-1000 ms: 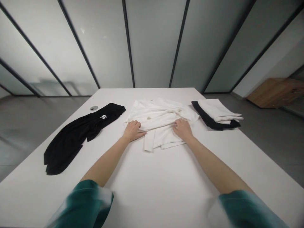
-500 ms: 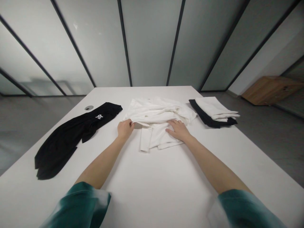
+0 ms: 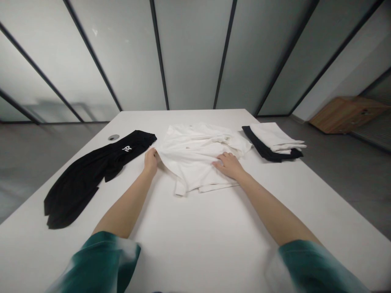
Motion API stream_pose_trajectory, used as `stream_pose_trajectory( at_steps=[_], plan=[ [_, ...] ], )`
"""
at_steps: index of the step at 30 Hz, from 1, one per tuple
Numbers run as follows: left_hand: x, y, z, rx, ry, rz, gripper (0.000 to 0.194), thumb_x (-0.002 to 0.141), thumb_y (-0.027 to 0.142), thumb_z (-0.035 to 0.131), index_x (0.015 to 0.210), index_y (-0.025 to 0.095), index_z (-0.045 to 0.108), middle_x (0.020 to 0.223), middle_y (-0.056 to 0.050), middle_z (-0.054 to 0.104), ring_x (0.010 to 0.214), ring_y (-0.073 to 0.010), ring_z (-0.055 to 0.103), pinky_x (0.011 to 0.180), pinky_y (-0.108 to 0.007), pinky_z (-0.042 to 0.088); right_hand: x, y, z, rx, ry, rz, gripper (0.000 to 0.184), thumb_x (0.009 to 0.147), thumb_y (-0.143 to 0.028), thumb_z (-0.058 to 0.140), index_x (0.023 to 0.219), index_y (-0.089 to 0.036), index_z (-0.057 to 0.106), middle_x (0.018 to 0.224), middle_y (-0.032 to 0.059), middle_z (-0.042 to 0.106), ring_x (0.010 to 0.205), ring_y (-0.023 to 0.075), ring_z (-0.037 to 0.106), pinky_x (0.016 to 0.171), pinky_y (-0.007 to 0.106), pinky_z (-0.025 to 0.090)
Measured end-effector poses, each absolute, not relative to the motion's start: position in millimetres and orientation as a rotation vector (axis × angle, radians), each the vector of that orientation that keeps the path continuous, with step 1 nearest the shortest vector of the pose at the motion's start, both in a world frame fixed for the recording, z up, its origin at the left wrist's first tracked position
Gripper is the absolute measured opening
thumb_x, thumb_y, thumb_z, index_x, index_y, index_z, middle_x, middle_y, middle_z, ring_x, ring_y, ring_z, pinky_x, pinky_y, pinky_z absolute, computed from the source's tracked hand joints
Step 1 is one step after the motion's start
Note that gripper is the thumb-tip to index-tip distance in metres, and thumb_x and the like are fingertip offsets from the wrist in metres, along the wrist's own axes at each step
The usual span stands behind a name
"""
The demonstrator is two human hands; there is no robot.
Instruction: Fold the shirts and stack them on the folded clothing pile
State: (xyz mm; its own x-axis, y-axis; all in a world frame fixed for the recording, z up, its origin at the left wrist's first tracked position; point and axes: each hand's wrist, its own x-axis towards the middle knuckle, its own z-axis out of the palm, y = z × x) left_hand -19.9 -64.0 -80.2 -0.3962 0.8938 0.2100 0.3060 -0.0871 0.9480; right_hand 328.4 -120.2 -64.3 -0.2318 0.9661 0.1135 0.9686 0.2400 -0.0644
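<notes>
Left hand (image 3: 150, 160), left of centre frame, pinching the white garment's (image 3: 191, 167) edge; cloth fans rightward mid-frame, right hand (image 3: 229, 166) resting on it, fingers loosely spread.

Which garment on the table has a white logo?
The black garment at the left: its white logo is visible, while the rumpled white garment and the folded clothes at right show none.

White garment (image 3: 198, 158), rumpled, spread flat mid-table
</notes>
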Motion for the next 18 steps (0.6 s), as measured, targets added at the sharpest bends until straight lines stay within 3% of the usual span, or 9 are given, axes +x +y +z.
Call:
stream_pose_trajectory(
  at_steps=[4, 6, 8, 10, 12, 14, 18],
  plan=[
    [-21.5, -67.4, -73.3, 1.39, 1.566, 1.121, 0.044, 0.089, 0.047, 0.023, 0.054, 0.026, 0.039, 0.044, 0.001, 0.038, 0.05, -0.0176, 0.049, 0.059, -0.033, 0.047, 332.2, -122.6, -56.2, -1.761, -2.388, 0.109, 0.043, 0.101, -0.042, 0.037, 0.098, -0.018, 0.073, 0.088, 0.009, 0.073, 0.087, 0.0237, 0.064, 0.08, 0.032, 0.042],
    [-23.1, -72.5, -69.0, 1.582, 1.575, 0.921, 0.046, 0.09, 0.05, 0.025, 0.053, 0.026, 0.041, 0.045, 0.0, 0.043, 0.051, -0.0184, 0.051, 0.063, -0.035, 0.049, 335.3, -122.3, -56.2, -1.719, -2.326, 0.068, 0.045, 0.101, -0.036, 0.033, 0.095, -0.018, 0.073, 0.081, 0.0089, 0.072, 0.082, 0.0234, 0.065, 0.08, 0.033, 0.043],
    [-22.6, -78.8, -66.2, 1.827, 1.631, 0.833, 0.035, 0.083, 0.051, 0.045, 0.063, 0.024, 0.054, 0.061, -0.004, 0.06, 0.064, -0.0206, 0.059, 0.072, -0.036, 0.05, 337.4, -120.9, -60.2, -1.653, -2.242, -0.023, 0.041, 0.099, -0.032, 0.035, 0.104, -0.016, 0.072, 0.093, 0.0118, 0.074, 0.093, 0.0249, 0.065, 0.089, 0.036, 0.043],
    [-19.0, -85.0, -65.6, 2.13, 1.624, 0.746, 0.029, 0.077, 0.048, 0.058, 0.086, 0.022, 0.065, 0.091, -0.008, 0.071, 0.088, -0.0247, 0.065, 0.087, -0.038, 0.05, 337.4, -119.3, -66.9, -1.592, -2.217, -0.074, 0.042, 0.097, -0.035, 0.04, 0.122, -0.014, 0.067, 0.123, 0.0154, 0.068, 0.117, 0.0273, 0.059, 0.101, 0.039, 0.04],
    [-13.2, -90.1, -66.7, 2.421, 1.56, 0.579, 0.043, 0.081, 0.05, 0.057, 0.109, 0.02, 0.067, 0.12, -0.012, 0.068, 0.112, -0.0279, 0.061, 0.102, -0.041, 0.044, 335.4, -118.4, -73.5, -1.599, -2.29, -0.044, 0.051, 0.096, -0.041, 0.045, 0.138, -0.014, 0.056, 0.147, 0.0165, 0.052, 0.137, 0.0286, 0.045, 0.109, 0.042, 0.035],
    [-7.0, -93.7, -67.9, 2.539, 1.529, 0.429, 0.051, 0.088, 0.053, 0.05, 0.124, 0.019, 0.063, 0.14, -0.012, 0.058, 0.128, -0.029, 0.053, 0.112, -0.042, 0.035, 332.6, -118.6, -76.6, -1.661, -2.402, 0.042, 0.057, 0.097, -0.045, 0.045, 0.145, -0.014, 0.05, 0.155, 0.0165, 0.043, 0.144, 0.0285, 0.037, 0.113, 0.043, 0.032],
    [2.1, -97.0, -64.2, 2.546, 1.604, 0.286, 0.052, 0.096, 0.05, 0.038, 0.133, 0.02, 0.059, 0.149, -0.011, 0.052, 0.136, -0.027, 0.046, 0.115, -0.041, 0.032, 328.1, -121.6, -65.9, -1.718, -2.508, 0.106, 0.053, 0.098, -0.048, 0.044, 0.138, -0.017, 0.058, 0.148, 0.0152, 0.052, 0.137, 0.029, 0.046, 0.11, 0.042, 0.035]
  ],
)
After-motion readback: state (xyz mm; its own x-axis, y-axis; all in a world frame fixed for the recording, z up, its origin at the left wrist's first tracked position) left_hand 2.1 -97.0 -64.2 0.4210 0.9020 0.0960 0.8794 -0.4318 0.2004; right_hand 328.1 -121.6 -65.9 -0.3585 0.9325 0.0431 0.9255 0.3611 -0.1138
